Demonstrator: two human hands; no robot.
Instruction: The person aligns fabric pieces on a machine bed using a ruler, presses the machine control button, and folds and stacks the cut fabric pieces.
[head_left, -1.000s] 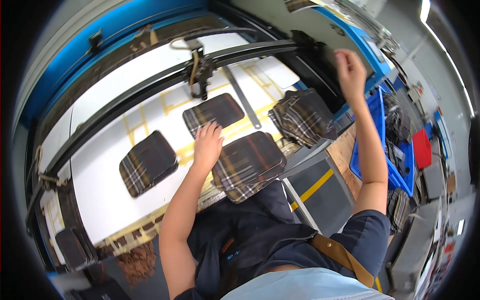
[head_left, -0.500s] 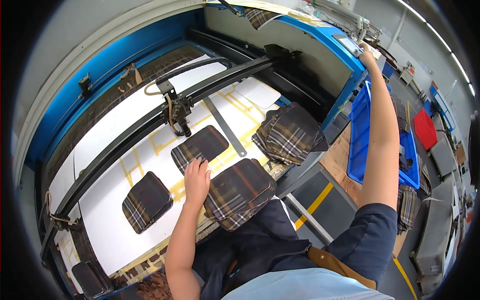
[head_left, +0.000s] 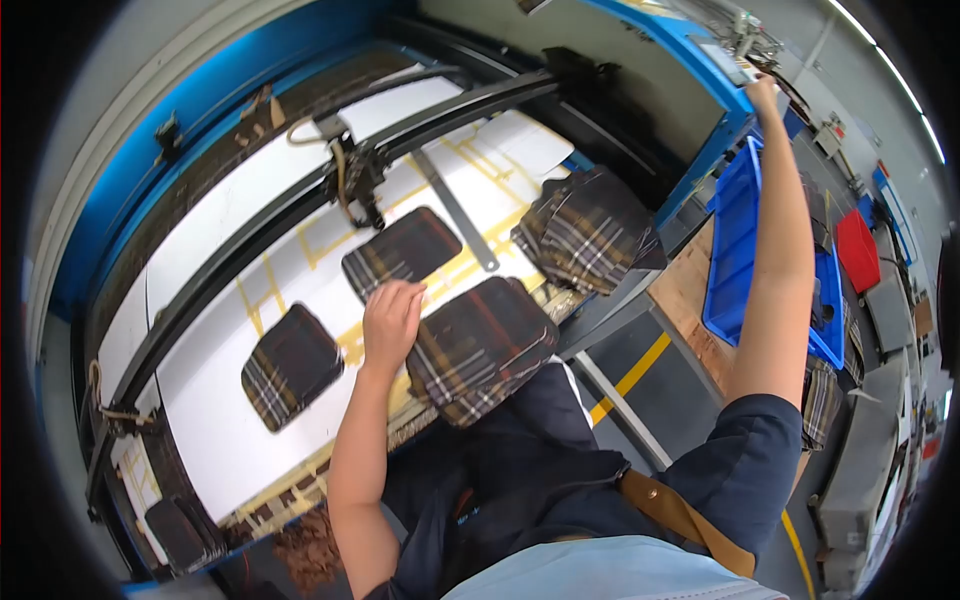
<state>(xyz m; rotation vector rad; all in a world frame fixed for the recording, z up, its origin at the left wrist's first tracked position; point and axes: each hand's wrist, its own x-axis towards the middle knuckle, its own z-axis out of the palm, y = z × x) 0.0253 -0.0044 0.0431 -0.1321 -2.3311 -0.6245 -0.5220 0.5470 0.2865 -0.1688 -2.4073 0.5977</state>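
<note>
My left hand [head_left: 393, 315] is at the near edge of a plaid fabric piece [head_left: 405, 250], its fingers bent together; whether they pinch anything is hidden. Right of it lies a stack of plaid pieces [head_left: 485, 345], with another pile [head_left: 588, 230] beyond. A separate plaid piece [head_left: 292, 367] rests on the white board [head_left: 215, 400] to the left. My right hand [head_left: 762, 92] is stretched out to the control panel [head_left: 722, 62] on the machine's blue housing; its fingertips are too small to make out. A black machine head [head_left: 355, 180] hangs from the rail just beyond the middle piece.
A black gantry rail [head_left: 240, 225] crosses the board. A grey metal ruler [head_left: 455, 210] lies on yellow tape. At the right are a blue crate [head_left: 735, 250] on a wooden surface [head_left: 690, 300] and a red bin [head_left: 857, 250]. Brown scraps [head_left: 308, 550] lie below.
My right hand has risen from beside the machine to the panel. My left hand's fingers, spread on the fabric before, have drawn together. The machine head now stands farther left relative to the plaid pieces.
</note>
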